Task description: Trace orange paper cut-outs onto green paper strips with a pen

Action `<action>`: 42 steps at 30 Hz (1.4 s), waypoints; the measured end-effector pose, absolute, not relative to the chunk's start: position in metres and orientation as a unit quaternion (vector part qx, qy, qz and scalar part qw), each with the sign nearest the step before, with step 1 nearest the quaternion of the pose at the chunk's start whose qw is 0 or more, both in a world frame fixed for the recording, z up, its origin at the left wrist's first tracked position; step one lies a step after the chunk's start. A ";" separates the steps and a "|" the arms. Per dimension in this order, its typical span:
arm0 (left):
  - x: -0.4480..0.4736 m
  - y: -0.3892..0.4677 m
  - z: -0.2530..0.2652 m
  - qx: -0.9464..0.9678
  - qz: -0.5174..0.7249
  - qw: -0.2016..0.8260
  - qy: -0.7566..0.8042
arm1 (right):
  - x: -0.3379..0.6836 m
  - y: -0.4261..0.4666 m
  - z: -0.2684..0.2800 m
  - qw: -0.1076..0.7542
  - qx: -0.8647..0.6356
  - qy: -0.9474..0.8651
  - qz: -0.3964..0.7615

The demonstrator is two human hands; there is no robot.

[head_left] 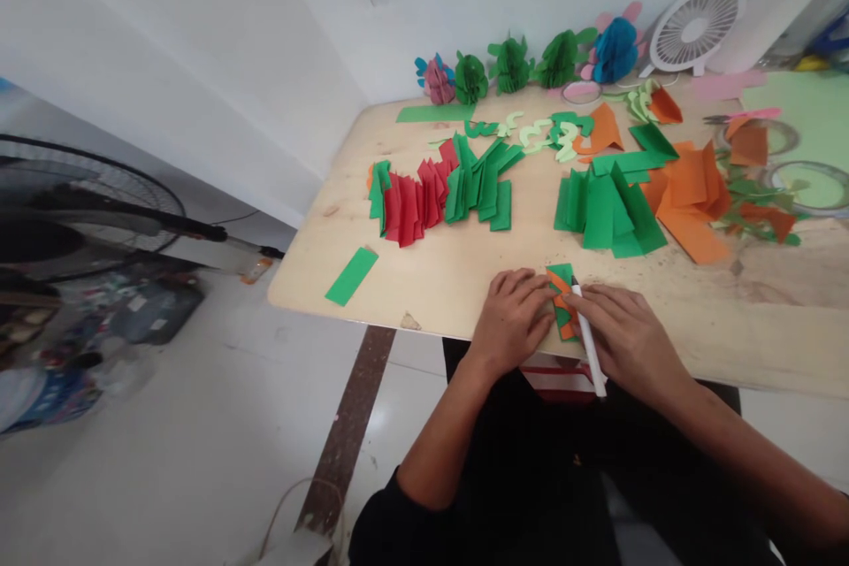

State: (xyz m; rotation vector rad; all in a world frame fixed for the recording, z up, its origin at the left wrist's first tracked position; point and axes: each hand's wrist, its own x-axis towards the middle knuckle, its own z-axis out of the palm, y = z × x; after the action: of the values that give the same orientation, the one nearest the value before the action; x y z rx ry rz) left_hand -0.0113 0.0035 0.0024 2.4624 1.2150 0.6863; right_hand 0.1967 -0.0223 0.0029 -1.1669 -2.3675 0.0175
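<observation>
White pen [590, 340] lies in the right hand [630, 338], closed around it, with the dark end pointing away from the body beside a small green card [563, 317]. The left hand [509, 323] rests at the card's left edge, fingers close together; whether it pinches the card or only presses it, I cannot tell. Between both hands, near the table's [441, 283] front edge, the card carries an orange cut-out [561, 301], and the step looks like drawing round that shape. Done well, this calls for firm left fingertips on both layers, the pen steep and snug against the orange edge, and the card turned rather than the wrist twisted. A slipping cut-out would spoil the outline. Beyond, upright green folded papers [600, 217] and orange sheets [693, 181] leave working room if the right elbow stays low; red folded papers [411, 203] and a loose green strip [351, 276] lie to the left, clear of both hands.
</observation>
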 end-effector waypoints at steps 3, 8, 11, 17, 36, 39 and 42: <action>-0.011 0.004 0.002 0.859 0.242 0.155 0.424 | 0.197 -0.022 0.004 0.248 -0.422 -0.872 0.005; -0.011 0.004 0.004 0.858 0.249 0.153 0.422 | 0.196 -0.021 0.006 0.259 -0.421 -0.869 0.004; -0.011 0.005 0.005 0.860 0.238 0.154 0.424 | 0.195 -0.021 0.007 0.260 -0.424 -0.868 0.009; -0.012 0.006 0.002 0.868 0.231 0.139 0.417 | 0.193 -0.021 0.013 0.251 -0.427 -0.869 0.016; -0.012 0.008 0.002 0.866 0.235 0.140 0.419 | 0.195 -0.019 0.012 0.251 -0.419 -0.872 0.024; -0.012 0.008 0.002 0.866 0.235 0.140 0.419 | 0.195 -0.019 0.012 0.247 -0.419 -0.874 0.022; -0.012 0.008 0.000 0.866 0.238 0.138 0.417 | 0.194 -0.019 0.012 0.244 -0.421 -0.873 0.017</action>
State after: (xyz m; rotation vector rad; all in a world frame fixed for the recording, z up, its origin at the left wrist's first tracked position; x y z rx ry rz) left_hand -0.0123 0.0083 0.0002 2.5045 1.2060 0.6885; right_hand 0.1940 -0.0191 0.0122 -1.1499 -2.3846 0.0466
